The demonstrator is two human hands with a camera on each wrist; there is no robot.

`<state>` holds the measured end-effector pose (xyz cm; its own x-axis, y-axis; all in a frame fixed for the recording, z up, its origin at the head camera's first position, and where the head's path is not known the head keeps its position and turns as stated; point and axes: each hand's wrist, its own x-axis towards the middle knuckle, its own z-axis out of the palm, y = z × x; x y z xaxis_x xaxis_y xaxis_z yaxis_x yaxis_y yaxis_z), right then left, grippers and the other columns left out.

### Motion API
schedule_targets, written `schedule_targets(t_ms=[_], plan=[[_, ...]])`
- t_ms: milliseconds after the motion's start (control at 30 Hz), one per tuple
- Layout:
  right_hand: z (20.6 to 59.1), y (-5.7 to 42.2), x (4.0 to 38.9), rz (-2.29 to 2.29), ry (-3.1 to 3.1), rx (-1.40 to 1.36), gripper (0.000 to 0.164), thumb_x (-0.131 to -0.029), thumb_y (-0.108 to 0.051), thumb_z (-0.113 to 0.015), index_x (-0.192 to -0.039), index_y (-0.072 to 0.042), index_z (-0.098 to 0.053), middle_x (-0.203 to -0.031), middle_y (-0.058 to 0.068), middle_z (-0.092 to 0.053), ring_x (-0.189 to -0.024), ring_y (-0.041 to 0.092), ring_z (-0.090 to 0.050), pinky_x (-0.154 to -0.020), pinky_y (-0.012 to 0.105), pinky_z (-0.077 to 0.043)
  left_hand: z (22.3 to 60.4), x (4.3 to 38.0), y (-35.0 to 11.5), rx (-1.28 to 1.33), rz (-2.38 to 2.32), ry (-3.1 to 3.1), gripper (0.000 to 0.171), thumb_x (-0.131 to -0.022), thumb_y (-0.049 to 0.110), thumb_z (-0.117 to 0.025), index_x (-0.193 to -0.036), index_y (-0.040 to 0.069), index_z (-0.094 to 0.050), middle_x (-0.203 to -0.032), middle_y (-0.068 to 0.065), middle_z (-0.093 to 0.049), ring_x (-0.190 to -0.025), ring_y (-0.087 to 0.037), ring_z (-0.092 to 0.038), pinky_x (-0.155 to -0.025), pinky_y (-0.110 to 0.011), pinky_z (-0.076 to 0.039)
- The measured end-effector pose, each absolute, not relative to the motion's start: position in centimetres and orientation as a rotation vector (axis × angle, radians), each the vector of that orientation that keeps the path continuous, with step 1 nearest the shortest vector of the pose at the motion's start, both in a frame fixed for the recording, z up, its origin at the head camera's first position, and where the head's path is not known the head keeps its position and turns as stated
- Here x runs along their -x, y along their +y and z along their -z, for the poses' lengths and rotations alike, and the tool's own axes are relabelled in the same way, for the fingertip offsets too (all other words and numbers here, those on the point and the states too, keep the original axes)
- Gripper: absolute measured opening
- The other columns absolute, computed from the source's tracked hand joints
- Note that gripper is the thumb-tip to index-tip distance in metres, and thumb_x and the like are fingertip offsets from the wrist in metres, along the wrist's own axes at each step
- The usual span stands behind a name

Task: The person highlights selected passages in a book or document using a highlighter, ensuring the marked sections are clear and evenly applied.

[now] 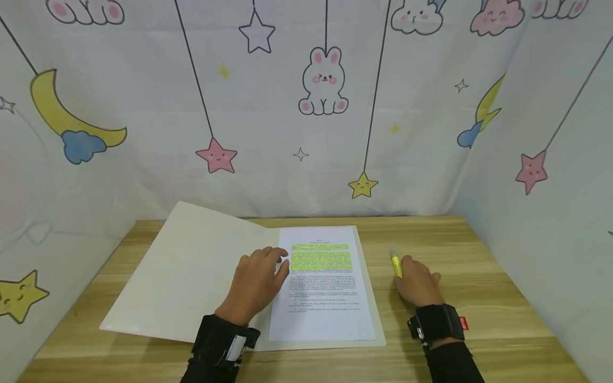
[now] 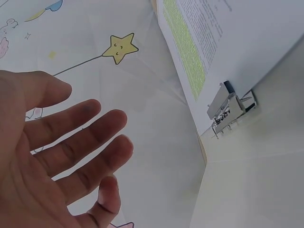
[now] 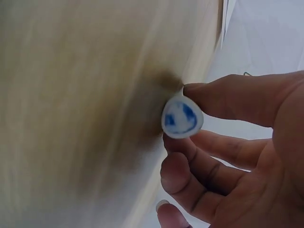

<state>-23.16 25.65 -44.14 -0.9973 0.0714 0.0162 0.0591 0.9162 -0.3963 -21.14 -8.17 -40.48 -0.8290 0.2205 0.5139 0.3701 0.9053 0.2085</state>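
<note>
In the head view a white folder [image 1: 163, 282] lies spread on the wooden table. Its right side carries a printed sheet [image 1: 325, 322] with lines marked yellow-green near the top. My left hand [image 1: 256, 282] hovers beside the sheet's left edge, fingers loosely bent around nothing. A metal clip [image 2: 232, 109] at the sheet's edge shows in the left wrist view. Right of the folder, my right hand [image 1: 417, 281] pinches a yellow highlighter [image 1: 396, 264] between thumb and finger, low at the tabletop. The right wrist view shows the highlighter's pale end with blue marks [image 3: 182, 118]; its far part is hidden there.
The wooden table [image 1: 460, 255] meets a patterned cloth wall [image 1: 268, 186] at the back, and more cloth stands along both sides. Black bands [image 1: 437, 323] sit on both wrists. The folder's cover slants out to the left.
</note>
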Motion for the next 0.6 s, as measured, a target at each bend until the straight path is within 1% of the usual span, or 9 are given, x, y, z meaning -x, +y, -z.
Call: schedule_targets(t_ms=[133,167,200,267,333,433,467,533,600], plan=[[43.9,25.7,23.1,-0.653,-3.015,0.093,0.047,-0.087,-0.002,-0.067,-0.129,0.012,-0.051,-0.112,0.033,-0.064,-0.095,0.043,-0.062,-0.071,0.051,-0.035,40.5,21.1,-8.1,0.431,0.425,-2.572,0.018,-0.090,0.017,-0.072,-0.105,0.008,-0.075,-0.094,-0.008,-0.078,-0.081,-0.026,-0.071,-0.058,-0.035,-0.048],[43.8,25.7,23.0,-0.661,-3.000,0.083,0.050,-0.087,-0.002,-0.068,-0.131,0.012,-0.050,-0.116,0.034,-0.063,-0.099,0.044,-0.062,-0.072,0.052,-0.036,40.5,21.1,-8.1,0.432,0.429,-2.570,0.018,-0.090,0.016,-0.072,-0.105,0.007,-0.075,-0.094,-0.009,-0.078,-0.081,-0.026,-0.071,-0.058,-0.035,-0.048],[43.6,25.6,23.0,-0.668,-2.985,0.069,0.051,-0.087,-0.002,-0.068,-0.132,0.012,-0.050,-0.117,0.035,-0.063,-0.100,0.045,-0.062,-0.072,0.054,-0.036,40.6,21.1,-8.1,0.431,0.433,-2.568,0.018,-0.090,0.016,-0.071,-0.105,0.007,-0.075,-0.094,-0.009,-0.078,-0.081,-0.027,-0.071,-0.059,-0.035,-0.049],[43.0,25.5,22.9,-0.703,-2.957,0.030,0.051,-0.088,-0.002,-0.068,-0.134,0.011,-0.049,-0.108,0.031,-0.065,-0.093,0.043,-0.062,-0.073,0.055,-0.037,40.6,21.1,-8.1,0.433,0.439,-2.566,0.018,-0.091,0.016,-0.071,-0.105,0.007,-0.075,-0.094,-0.009,-0.078,-0.082,-0.027,-0.071,-0.060,-0.036,-0.051],[42.1,25.3,22.7,-0.736,-2.922,-0.036,0.051,-0.089,-0.003,-0.069,-0.134,0.011,-0.049,-0.093,0.024,-0.066,-0.080,0.036,-0.062,-0.074,0.056,-0.038,40.6,21.2,-8.1,0.435,0.444,-2.562,0.018,-0.090,0.016,-0.071,-0.106,0.008,-0.075,-0.095,-0.008,-0.078,-0.082,-0.027,-0.071,-0.061,-0.037,-0.052],[40.6,24.5,22.4,-0.786,-2.842,-0.178,0.049,-0.089,-0.003,-0.070,-0.132,0.010,-0.052,-0.077,0.011,-0.061,-0.064,0.022,-0.055,-0.069,0.048,-0.041,40.6,21.2,-8.1,0.440,0.466,-2.554,0.019,-0.091,0.016,-0.070,-0.108,0.009,-0.074,-0.096,-0.007,-0.077,-0.083,-0.026,-0.071,-0.061,-0.036,-0.051],[40.1,24.2,22.3,-0.794,-2.811,-0.232,0.047,-0.088,-0.002,-0.072,-0.130,0.010,-0.054,-0.076,0.009,-0.060,-0.062,0.020,-0.053,-0.067,0.044,-0.042,40.5,21.2,-8.1,0.442,0.473,-2.549,0.019,-0.091,0.016,-0.069,-0.109,0.010,-0.074,-0.097,-0.007,-0.077,-0.084,-0.026,-0.071,-0.062,-0.035,-0.051],[39.2,23.5,21.8,-0.819,-2.756,-0.324,0.041,-0.086,-0.001,-0.074,-0.123,0.008,-0.061,-0.077,0.008,-0.060,-0.063,0.017,-0.051,-0.062,0.037,-0.043,40.4,21.1,-8.0,0.452,0.488,-2.533,0.020,-0.092,0.016,-0.068,-0.111,0.010,-0.073,-0.100,-0.007,-0.077,-0.086,-0.027,-0.071,-0.062,-0.033,-0.049],[38.3,22.7,21.2,-0.856,-2.715,-0.405,0.031,-0.084,0.001,-0.076,-0.113,0.005,-0.067,-0.079,0.007,-0.062,-0.067,0.016,-0.053,-0.059,0.031,-0.045,40.2,21.0,-7.9,0.467,0.494,-2.513,0.021,-0.092,0.015,-0.068,-0.113,0.011,-0.073,-0.103,-0.007,-0.076,-0.087,-0.027,-0.070,-0.062,-0.032,-0.049]])
